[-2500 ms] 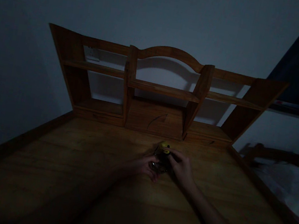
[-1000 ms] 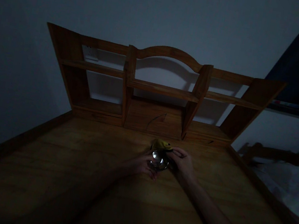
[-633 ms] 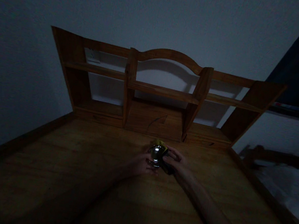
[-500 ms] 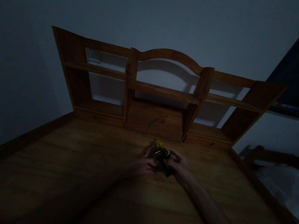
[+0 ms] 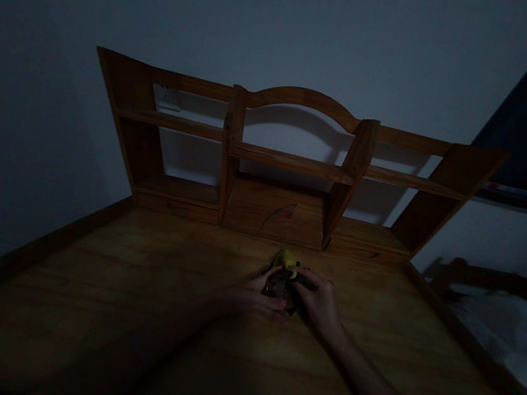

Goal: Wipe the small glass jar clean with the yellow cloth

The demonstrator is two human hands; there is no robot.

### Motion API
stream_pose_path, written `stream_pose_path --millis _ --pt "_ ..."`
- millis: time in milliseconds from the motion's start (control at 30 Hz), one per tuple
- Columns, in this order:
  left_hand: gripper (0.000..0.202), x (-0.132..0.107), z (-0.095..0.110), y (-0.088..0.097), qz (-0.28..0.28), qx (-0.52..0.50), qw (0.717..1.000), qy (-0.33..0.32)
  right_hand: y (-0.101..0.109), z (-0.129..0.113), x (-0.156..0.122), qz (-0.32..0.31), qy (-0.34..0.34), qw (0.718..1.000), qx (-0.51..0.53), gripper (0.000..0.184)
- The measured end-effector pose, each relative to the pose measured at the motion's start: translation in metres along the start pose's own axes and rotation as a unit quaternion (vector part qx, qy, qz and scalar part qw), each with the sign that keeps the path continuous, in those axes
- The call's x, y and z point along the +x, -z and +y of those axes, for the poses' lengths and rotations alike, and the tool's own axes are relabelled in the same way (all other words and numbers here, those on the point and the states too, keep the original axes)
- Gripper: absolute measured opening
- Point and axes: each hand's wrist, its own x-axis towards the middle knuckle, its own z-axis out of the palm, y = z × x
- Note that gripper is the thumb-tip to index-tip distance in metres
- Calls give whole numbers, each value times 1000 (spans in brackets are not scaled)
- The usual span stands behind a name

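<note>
A small yellow-and-dark object [image 5: 286,262] is between my hands above the middle of the wooden desk [image 5: 174,263]. Its yellow part points toward the shelves, and a dark part sits lower, between my fingers; the dim light hides what kind of thing it is. My left hand [image 5: 256,295] curls around its left side and underside, thumb and fingers closed on it. From the right, my right hand [image 5: 322,300] grips its upper right edge with bent fingers. Both hands partly cover it.
A wooden hutch [image 5: 293,159] with open shelves and small drawers stands along the desk's back edge, against the wall [image 5: 288,29]. Raised wooden rims border the desk left and right. Beyond the right rim lies pale cloth [image 5: 505,333].
The object has been turned in my hands: its shiny dark round part faced up before, and more yellow shows now. My right hand has shifted slightly over its top.
</note>
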Motion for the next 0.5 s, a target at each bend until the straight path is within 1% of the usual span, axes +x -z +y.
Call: stream_pose_path --millis 33,100,167,233,300,367,433,500 --pt "101 0 1 0 -5 7 1000 6 1 0 -1 5 3 1000 -9 27" --pt "92 -1 2 0 -3 28 999 14 3 1 -3 21 12 999 -23 26" --pt "74 -1 2 2 -1 40 999 10 5 0 -5 24 26 999 -38 28" --pt "58 0 0 4 4 36 999 11 8 -2 -6 10 50 998 -48 31" --pt "52 2 -2 6 17 19 999 21 9 -4 -7 -7 73 996 -45 33" --pt "50 6 -2 7 38 -9 999 34 9 -4 -7 -8 84 996 -39 33" --pt "48 8 -2 7 56 -34 997 45 7 -3 -6 15 79 996 -38 30" --pt "44 10 -1 7 67 -49 995 49 5 -3 -4 50 63 996 -40 27"
